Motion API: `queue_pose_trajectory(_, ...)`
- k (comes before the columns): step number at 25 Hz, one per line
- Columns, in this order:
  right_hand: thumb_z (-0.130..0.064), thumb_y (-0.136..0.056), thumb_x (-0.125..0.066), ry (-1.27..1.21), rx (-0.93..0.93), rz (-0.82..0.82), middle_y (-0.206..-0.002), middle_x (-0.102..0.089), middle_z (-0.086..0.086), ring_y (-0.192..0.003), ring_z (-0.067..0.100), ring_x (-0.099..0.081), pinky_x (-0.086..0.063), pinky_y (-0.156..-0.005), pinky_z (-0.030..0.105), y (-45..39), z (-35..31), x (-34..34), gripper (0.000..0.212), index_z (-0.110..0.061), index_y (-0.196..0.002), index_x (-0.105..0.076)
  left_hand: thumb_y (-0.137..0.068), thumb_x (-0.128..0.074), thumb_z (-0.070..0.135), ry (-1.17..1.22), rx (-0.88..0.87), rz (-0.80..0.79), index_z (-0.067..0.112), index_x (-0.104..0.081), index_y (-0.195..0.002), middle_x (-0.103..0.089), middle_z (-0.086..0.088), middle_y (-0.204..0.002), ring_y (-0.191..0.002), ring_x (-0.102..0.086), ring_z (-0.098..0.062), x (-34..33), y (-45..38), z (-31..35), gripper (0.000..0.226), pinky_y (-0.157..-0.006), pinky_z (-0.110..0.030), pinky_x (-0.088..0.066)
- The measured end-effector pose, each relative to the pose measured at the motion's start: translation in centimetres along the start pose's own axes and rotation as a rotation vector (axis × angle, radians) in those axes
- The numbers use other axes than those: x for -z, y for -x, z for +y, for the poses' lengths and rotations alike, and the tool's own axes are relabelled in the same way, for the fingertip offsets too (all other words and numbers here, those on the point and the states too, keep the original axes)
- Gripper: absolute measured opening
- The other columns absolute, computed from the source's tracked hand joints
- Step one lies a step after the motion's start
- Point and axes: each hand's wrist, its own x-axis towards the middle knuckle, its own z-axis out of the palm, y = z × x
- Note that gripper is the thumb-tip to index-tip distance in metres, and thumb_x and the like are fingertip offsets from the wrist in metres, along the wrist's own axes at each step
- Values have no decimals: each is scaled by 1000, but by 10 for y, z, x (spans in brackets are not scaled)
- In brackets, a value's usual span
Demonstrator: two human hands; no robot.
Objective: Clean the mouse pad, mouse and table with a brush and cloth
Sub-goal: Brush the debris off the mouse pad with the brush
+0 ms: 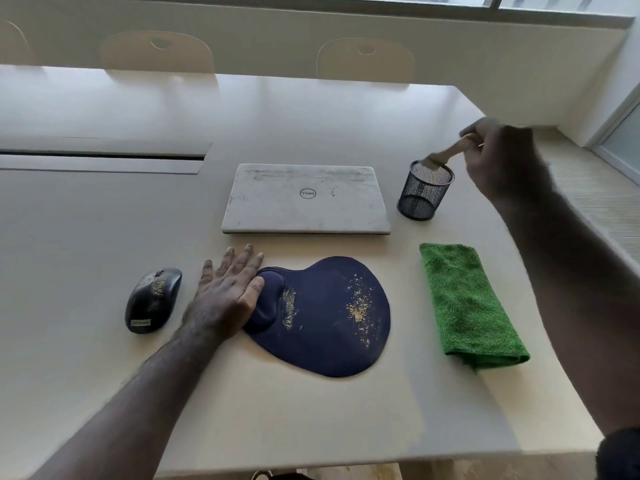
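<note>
A dark blue mouse pad (329, 317) with a wrist rest lies at the table's middle front, with yellowish crumbs scattered on it. My left hand (227, 292) rests flat on the table, fingers spread, its thumb side touching the pad's wrist rest. To the left lies a black mouse (152, 299), also with crumbs on it. My right hand (498, 157) grips the wooden handle of a brush (446, 154), whose head sits at the rim of a black mesh cup (424, 192). A folded green cloth (467, 303) lies right of the pad.
A closed, smudged white laptop (306, 199) lies behind the pad. The white table (311, 417) has a cable slot (100, 154) at the left. Pale chairs (365, 58) stand at the far side. The table's right edge runs close to the cloth.
</note>
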Motion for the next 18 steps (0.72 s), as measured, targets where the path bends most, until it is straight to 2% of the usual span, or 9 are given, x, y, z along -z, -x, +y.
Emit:
queue_pose_trajectory(2,-25,-92,-51,-88,39,119,-92,-75,15,-88,35,-70,-54,-78,37,15,-12,22,26,-12,-106,-68,-87,-10,52,-2,1,0,40,-13,-152,1,20,-160,-147,9,-4,0,0,0,66,-118,-38,11)
queue_pose_trajectory(4,-29,-93,-52,-211,53,106,-83,-75,6,-80,24,-73,-57,-77,35,38,-24,35,23,-16,-104,-67,-87,-10,52,-3,0,-5,40,-13,-152,2,19,-160,-147,9,-5,0,-1,1,66,-118,-38,11)
queue_pose_trajectory(6,-26,-94,-56,-354,53,-42,-80,-74,-3,-77,13,-74,-61,-77,38,67,-34,37,17,-20,-105,-69,-88,-11,51,-10,-4,-12,39,-12,-153,2,19,-161,-147,9,-5,1,0,1,66,-118,-39,11)
queue_pose_trajectory(9,-14,-95,-64,-507,21,-274,-83,-76,-4,-76,7,-74,-63,-75,37,108,-42,24,16,-22,-105,-73,-89,-11,50,-8,0,-17,39,-11,-153,2,18,-161,-147,9,-6,2,1,2,65,-118,-39,11)
queue_pose_trajectory(11,-12,-94,-65,-518,10,-331,-83,-76,-3,-76,6,-73,-61,-79,31,128,-46,12,17,-20,-105,-74,-92,-13,48,-14,-3,-17,38,-11,-153,2,17,-161,-147,9,-7,2,2,3,62,-118,-40,10)
queue_pose_trajectory(14,-9,-92,-66,-470,89,-305,-89,-75,-7,-81,-3,-68,-47,-76,2,149,-53,-3,19,-17,-107,-75,-99,-19,42,-36,-8,-7,37,-11,-153,3,16,-161,-148,9,-8,0,1,3,55,-118,-42,10)
queue_pose_trajectory(15,-7,-92,-66,-451,125,-275,-89,-73,-9,-85,-4,-65,-42,-76,-2,153,-56,-7,18,-14,-107,-75,-100,-20,41,-44,-7,-7,37,-10,-154,3,15,-162,-148,9,-8,0,1,2,54,-118,-42,10)
queue_pose_trajectory(16,-6,-92,-66,-433,163,-246,-90,-72,-9,-86,-4,-64,-42,-78,-2,156,-58,-9,18,-11,-107,-75,-100,-19,42,-50,-6,-10,37,-10,-154,3,15,-162,-148,9,-8,-1,0,2,55,-118,-42,10)
queue_pose_trajectory(18,-7,-93,-65,-421,227,-227,-97,-74,-5,-88,0,-66,-49,-85,8,159,-60,-15,18,-9,-108,-74,-94,-13,47,-55,-6,-21,37,-9,-154,4,16,-161,-148,10,-8,-1,0,1,60,-118,-42,10)
